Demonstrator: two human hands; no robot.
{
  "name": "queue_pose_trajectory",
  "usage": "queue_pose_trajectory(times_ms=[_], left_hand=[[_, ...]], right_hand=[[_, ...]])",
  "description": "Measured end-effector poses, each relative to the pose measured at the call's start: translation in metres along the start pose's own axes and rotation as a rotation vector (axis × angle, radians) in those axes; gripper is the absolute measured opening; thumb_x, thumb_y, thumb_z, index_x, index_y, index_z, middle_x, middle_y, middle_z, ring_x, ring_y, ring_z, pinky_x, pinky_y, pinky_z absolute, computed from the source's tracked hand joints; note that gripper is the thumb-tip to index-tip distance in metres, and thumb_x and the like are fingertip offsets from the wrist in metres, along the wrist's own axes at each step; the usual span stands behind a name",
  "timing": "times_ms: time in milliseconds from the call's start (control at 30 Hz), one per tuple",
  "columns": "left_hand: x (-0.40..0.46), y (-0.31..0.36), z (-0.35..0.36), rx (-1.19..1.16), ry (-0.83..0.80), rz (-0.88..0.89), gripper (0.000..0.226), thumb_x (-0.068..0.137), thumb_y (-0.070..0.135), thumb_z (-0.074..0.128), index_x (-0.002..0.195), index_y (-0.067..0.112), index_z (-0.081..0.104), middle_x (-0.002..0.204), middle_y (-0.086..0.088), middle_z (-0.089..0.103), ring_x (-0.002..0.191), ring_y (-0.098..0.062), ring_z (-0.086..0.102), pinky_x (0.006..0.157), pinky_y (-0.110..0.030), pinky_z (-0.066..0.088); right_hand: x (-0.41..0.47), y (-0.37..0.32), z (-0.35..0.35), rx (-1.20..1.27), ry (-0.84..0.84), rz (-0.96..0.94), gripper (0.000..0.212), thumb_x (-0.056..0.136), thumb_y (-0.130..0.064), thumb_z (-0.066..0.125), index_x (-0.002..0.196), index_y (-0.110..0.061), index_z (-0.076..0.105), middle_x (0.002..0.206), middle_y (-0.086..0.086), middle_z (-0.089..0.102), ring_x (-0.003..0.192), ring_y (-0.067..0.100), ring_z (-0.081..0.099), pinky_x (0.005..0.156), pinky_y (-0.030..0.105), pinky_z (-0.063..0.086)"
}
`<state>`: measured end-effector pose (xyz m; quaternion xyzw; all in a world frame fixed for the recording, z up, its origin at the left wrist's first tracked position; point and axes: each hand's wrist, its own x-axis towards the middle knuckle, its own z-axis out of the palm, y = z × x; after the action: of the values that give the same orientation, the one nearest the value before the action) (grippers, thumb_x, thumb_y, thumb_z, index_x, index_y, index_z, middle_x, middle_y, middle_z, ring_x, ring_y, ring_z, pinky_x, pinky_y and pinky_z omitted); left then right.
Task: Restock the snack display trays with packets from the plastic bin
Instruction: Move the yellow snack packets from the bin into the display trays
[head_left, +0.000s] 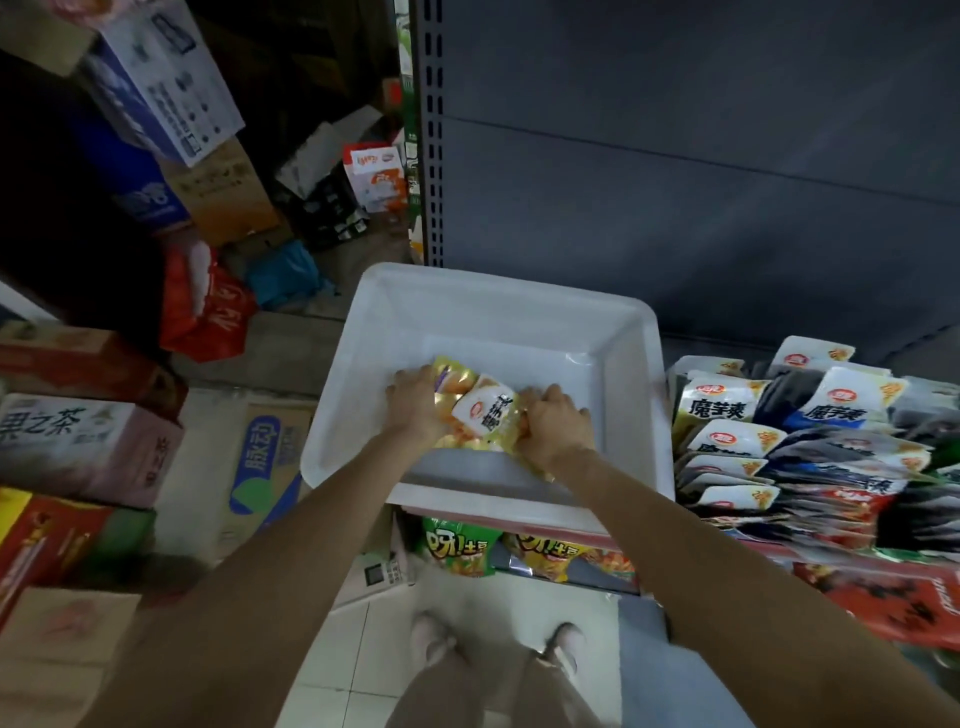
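Note:
A white plastic bin (613, 332) sits on the shelf in front of me. Inside it, near the front wall, lies a bunch of yellow and white snack packets (480, 408). My left hand (413, 400) grips the left side of the bunch, and my right hand (553, 423) grips its right side. To the right, a display tray holds rows of white, blue and black packets (810, 447), standing on edge. Under the bin, green and yellow packets (460, 545) fill a lower shelf tray.
Cardboard cartons (88, 447) are stacked on the floor at the left, with a red bag (208, 312) behind them. A dark grey shelf back panel (701, 156) rises behind the bin. My feet (498, 644) stand on pale floor tiles.

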<state>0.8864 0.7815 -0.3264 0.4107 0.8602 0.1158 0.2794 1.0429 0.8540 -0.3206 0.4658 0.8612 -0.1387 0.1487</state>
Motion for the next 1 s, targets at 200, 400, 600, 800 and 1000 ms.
queue_pose_trajectory(times_ms=[200,400,600,800,1000], left_hand=[[0.002,0.005,0.006,-0.095,0.005,0.119,0.072,0.071,0.02,0.079,0.135,0.015,0.047,0.13,-0.017,0.049,0.122,-0.031,0.041,0.1,-0.03,0.032],[-0.018,0.039,-0.014,-0.543,0.001,0.189,0.052,0.081,0.022,0.073,0.127,0.01,0.051,0.121,-0.008,0.06,0.106,-0.018,0.058,0.093,-0.03,0.046],[-0.046,0.102,-0.039,-0.716,-0.031,0.429,0.025,0.087,0.009,0.064,0.111,0.015,0.057,0.085,-0.005,0.07,0.078,-0.021,0.07,0.078,-0.041,0.057],[-0.062,0.176,-0.034,-0.688,-0.071,0.599,0.019,0.088,0.005,0.062,0.102,0.017,0.06,0.081,-0.006,0.065,0.067,-0.015,0.064,0.069,-0.029,0.054],[-0.063,0.216,-0.012,-0.479,0.058,0.68,0.025,0.085,0.01,0.066,0.11,0.009,0.065,0.092,-0.008,0.071,0.078,-0.022,0.067,0.075,-0.033,0.051]], right_hand=[[-0.009,0.02,-0.02,0.181,0.065,0.024,0.033,0.089,-0.02,0.051,0.122,-0.013,0.05,0.116,0.015,0.049,0.104,0.035,0.055,0.082,0.039,0.047],[-0.029,0.028,-0.047,0.668,0.183,0.018,0.01,0.086,-0.013,0.063,0.08,-0.017,0.055,0.082,0.005,0.065,0.077,0.023,0.061,0.063,0.029,0.046],[-0.061,0.055,-0.092,0.765,0.385,-0.065,0.026,0.085,-0.009,0.064,0.109,-0.016,0.058,0.094,-0.001,0.066,0.085,0.017,0.062,0.068,0.02,0.049],[-0.1,0.103,-0.128,0.795,0.601,-0.14,0.075,0.081,0.003,0.064,0.142,-0.025,0.031,0.106,-0.012,0.055,0.086,-0.005,0.056,0.069,0.0,0.041],[-0.11,0.144,-0.134,0.692,0.636,-0.07,0.08,0.082,0.005,0.061,0.145,-0.03,0.026,0.102,-0.008,0.057,0.073,0.002,0.057,0.062,0.006,0.044]])
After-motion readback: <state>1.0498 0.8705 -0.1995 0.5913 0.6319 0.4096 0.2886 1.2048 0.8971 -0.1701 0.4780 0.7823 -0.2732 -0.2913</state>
